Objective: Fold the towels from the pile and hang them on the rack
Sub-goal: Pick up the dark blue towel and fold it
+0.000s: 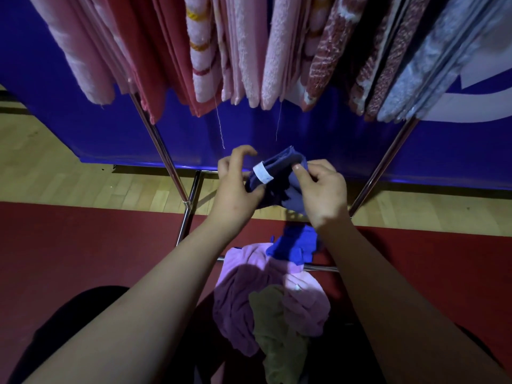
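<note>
Fingers (300, 173) of both my hands close on a small dark-blue towel (279, 176), half folded, held up in front of the rack (166, 156).

My right hand (322, 195) pinches the folded upper edge between thumb and curled fingers. My left hand (235, 184) grips the left end beside the white label (262, 173), thumb pressed on the cloth, index finger hooked clear. Below, near me, the pile (266, 297) lies on the red mat (83, 245); hung towels (249, 51) crowd the far rails. I judge the loose lower layers could slip and the fold fall open, since only the edge is pinched. Squeezing into so full a rail may drag a neighbour off.
</note>
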Action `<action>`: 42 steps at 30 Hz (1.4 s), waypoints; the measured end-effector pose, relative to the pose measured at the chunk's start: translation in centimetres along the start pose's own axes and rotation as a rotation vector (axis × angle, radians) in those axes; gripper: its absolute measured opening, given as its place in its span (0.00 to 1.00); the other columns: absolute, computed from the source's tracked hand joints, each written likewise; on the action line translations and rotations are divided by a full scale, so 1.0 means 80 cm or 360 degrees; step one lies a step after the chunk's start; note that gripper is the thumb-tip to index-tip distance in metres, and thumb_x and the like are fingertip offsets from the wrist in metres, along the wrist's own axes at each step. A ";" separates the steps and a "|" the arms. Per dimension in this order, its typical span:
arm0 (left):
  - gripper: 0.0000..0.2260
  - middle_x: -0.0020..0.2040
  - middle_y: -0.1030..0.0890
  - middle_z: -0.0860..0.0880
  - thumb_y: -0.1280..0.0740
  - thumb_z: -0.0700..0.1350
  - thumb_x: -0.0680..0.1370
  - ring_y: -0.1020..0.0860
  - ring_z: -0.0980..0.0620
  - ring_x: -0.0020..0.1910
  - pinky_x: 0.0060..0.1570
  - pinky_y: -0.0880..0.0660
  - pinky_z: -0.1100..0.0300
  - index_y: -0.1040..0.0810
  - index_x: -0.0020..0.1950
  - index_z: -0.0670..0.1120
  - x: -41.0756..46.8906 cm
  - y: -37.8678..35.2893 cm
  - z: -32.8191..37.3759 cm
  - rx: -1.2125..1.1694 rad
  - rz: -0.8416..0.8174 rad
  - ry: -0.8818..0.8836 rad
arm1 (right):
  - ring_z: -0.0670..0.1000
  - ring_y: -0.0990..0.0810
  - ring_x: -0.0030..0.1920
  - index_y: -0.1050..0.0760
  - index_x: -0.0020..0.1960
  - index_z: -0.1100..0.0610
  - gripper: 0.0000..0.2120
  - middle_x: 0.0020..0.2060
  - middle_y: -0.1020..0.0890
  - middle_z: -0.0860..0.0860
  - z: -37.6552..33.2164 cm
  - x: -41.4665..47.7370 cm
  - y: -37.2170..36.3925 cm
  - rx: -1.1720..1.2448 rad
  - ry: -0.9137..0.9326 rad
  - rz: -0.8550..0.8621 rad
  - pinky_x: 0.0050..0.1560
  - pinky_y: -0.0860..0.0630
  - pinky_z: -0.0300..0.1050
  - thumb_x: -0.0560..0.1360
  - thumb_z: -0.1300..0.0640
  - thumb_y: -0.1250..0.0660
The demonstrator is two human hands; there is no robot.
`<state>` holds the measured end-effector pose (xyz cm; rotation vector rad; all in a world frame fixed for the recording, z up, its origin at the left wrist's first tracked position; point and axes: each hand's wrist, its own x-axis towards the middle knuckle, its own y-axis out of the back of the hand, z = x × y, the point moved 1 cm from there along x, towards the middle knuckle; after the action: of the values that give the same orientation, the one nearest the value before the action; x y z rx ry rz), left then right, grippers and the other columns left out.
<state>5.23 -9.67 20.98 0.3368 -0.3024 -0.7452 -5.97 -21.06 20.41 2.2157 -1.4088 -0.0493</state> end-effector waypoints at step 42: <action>0.09 0.47 0.20 0.51 0.29 0.42 0.76 0.22 0.55 0.43 0.46 0.26 0.67 0.20 0.56 0.46 0.031 0.041 -0.008 0.0363 0.0294 -0.0067 | 0.45 0.27 0.34 0.21 0.45 0.53 0.05 0.31 0.25 0.48 0.015 0.014 0.013 0.0442 -0.0402 0.0050 0.41 0.26 0.41 0.74 0.61 0.27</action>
<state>9.22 -9.02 22.08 0.5022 -0.4536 -0.5373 -6.67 -22.84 20.07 2.4817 -1.6722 -0.1344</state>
